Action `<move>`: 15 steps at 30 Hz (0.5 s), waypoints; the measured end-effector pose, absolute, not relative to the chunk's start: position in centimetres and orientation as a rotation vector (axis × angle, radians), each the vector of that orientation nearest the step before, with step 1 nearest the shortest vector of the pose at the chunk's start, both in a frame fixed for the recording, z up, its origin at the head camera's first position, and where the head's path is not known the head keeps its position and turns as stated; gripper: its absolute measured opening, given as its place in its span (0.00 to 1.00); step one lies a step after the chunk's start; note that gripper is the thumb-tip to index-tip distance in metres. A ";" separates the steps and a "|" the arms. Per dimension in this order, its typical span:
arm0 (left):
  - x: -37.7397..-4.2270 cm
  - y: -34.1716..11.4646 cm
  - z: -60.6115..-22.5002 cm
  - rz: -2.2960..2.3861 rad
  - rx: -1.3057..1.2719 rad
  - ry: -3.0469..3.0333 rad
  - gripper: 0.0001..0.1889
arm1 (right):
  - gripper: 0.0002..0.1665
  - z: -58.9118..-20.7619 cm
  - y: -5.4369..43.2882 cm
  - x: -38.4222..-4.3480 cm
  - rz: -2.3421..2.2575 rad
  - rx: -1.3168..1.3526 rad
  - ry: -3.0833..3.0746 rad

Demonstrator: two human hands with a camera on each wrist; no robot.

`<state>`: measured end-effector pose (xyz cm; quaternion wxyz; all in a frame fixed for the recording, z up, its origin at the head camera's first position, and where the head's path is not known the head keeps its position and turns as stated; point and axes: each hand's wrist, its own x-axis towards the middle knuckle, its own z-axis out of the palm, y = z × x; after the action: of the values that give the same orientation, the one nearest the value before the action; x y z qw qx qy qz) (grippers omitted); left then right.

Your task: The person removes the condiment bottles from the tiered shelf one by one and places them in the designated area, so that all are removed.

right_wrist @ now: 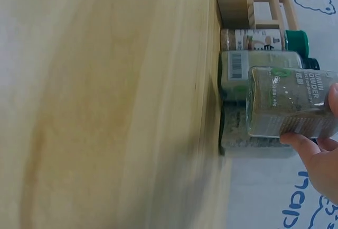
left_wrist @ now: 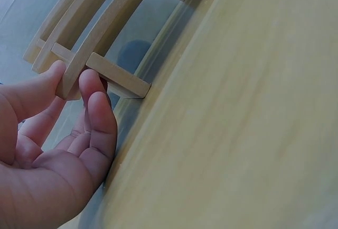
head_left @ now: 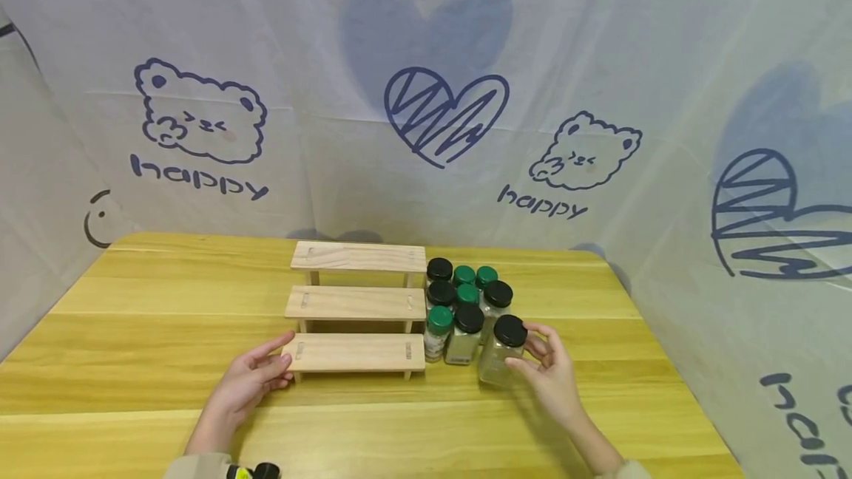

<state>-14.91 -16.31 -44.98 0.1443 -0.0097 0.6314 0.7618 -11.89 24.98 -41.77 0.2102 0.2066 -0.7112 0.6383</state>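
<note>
A three-step wooden rack (head_left: 356,353) stands on the table. My left hand (head_left: 246,383) pinches the left end of its lowest board; in the left wrist view the thumb is on one face of the board (left_wrist: 87,49) and the fingertips are on the other. My right hand (head_left: 554,383) grips a clear spice jar (head_left: 501,362) with a black lid, tilted slightly, at the front right of the other jars. Its label reads in part "cumin powder" on the jar (right_wrist: 290,102) in the right wrist view, where the bottom appears raised off the wood.
Several spice jars with black or green lids stand packed along the rack's right side, among them a green-lidded jar (head_left: 436,335) and a square black-lidded jar (head_left: 464,338). A printed cloth (head_left: 319,94) hangs behind the wooden table (head_left: 166,316). A small black object (head_left: 266,471) shows by the left sleeve.
</note>
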 end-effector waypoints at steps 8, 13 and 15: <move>-14.9 -16.4 -44.9 2.188 -0.025 1.827 0.26 | 0.30 -42.3 25.0 -12.6 1.726 0.430 -2.041; -14.9 -16.3 -45.0 2.189 -0.023 1.823 0.27 | 0.30 -42.8 24.8 -13.0 1.703 0.396 -2.047; -14.9 -16.4 -45.0 2.193 -0.024 1.817 0.26 | 0.31 -43.0 24.8 -13.2 1.686 0.385 -2.048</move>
<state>-14.92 -16.35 -45.01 0.1462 -0.0084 0.6312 0.7616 -13.16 24.77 -42.96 0.2284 0.1400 -0.7438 0.6123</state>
